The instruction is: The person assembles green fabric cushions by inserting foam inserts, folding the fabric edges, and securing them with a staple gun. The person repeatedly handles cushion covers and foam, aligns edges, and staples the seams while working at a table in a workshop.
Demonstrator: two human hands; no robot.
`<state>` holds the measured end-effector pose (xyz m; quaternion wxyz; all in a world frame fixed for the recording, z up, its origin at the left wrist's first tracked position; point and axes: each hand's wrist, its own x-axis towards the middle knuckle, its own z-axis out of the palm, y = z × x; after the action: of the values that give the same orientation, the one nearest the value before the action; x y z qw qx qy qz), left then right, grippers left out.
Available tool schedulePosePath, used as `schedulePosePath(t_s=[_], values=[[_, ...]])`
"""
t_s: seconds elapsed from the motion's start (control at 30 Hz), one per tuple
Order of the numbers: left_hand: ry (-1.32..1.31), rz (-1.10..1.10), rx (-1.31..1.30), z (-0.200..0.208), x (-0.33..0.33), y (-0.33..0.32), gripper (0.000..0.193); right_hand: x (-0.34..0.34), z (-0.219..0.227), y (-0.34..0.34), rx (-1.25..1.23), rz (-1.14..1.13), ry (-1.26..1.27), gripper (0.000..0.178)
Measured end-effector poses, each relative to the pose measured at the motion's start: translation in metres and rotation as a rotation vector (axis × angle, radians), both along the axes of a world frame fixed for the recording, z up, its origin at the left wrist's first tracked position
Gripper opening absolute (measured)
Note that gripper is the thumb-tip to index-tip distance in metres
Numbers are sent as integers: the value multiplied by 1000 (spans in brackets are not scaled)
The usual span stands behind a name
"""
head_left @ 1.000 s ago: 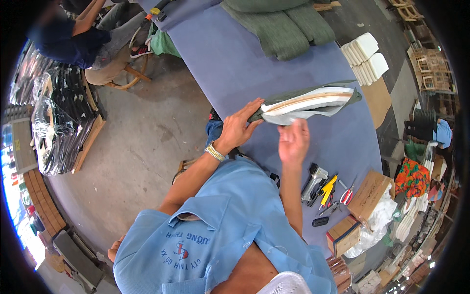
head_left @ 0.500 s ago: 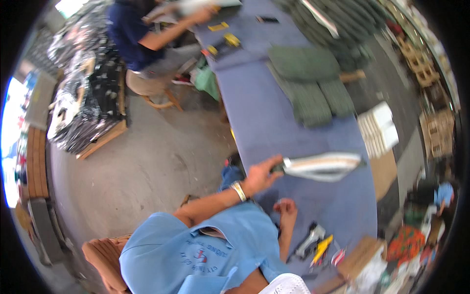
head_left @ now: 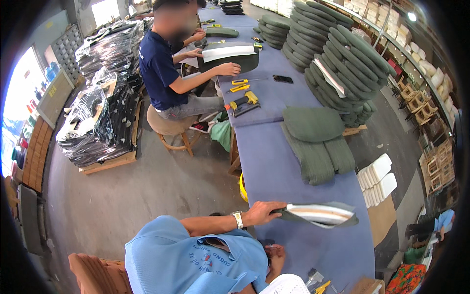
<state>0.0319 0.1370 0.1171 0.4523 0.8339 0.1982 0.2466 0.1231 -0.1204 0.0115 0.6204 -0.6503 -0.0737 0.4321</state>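
Observation:
My left hand (head_left: 264, 213), with a watch at the wrist, grips one end of a dark green seat cushion (head_left: 320, 214) held over the blue-covered table (head_left: 303, 247). The cushion stands on edge, and its gaping side shows white padding and a tan layer. Close to the table's near edge is my right hand (head_left: 276, 258), fingers curled together, apart from the cushion. What it holds, if anything, is too small to make out. A metal tool (head_left: 314, 278) and a yellow-handled tool (head_left: 323, 287) lie to the right of that hand.
Flat green covers (head_left: 318, 147) lie farther up the table, before tall stacks of green cushions (head_left: 342, 63). A co-worker (head_left: 164, 73) sits at the left side, hands on a green panel (head_left: 230, 59). A yellow-black power tool (head_left: 242, 101) and a phone (head_left: 283, 79) lie nearby.
The view has tilted up, so the table and co-worker appear lower and more of the far end shows. My left hand still holds the cushion. The picture is sharper now.

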Motion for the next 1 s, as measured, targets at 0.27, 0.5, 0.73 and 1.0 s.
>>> schedulePosePath(t_s=[0.27, 0.5, 0.73, 1.0], values=[[67, -208, 60, 12, -12, 51, 48, -69, -39, 55, 82, 93, 87, 11], [122, -392, 93, -9, -15, 49, 51, -153, -131, -2, -196, -282, 72, 14], [11, -298, 217, -29, -21, 41, 56, -231, -129, -124, -678, -363, 342, 13], [2, -211, 107, -32, -23, 37, 53, -170, -142, 12, -1005, 222, 230, 21]])
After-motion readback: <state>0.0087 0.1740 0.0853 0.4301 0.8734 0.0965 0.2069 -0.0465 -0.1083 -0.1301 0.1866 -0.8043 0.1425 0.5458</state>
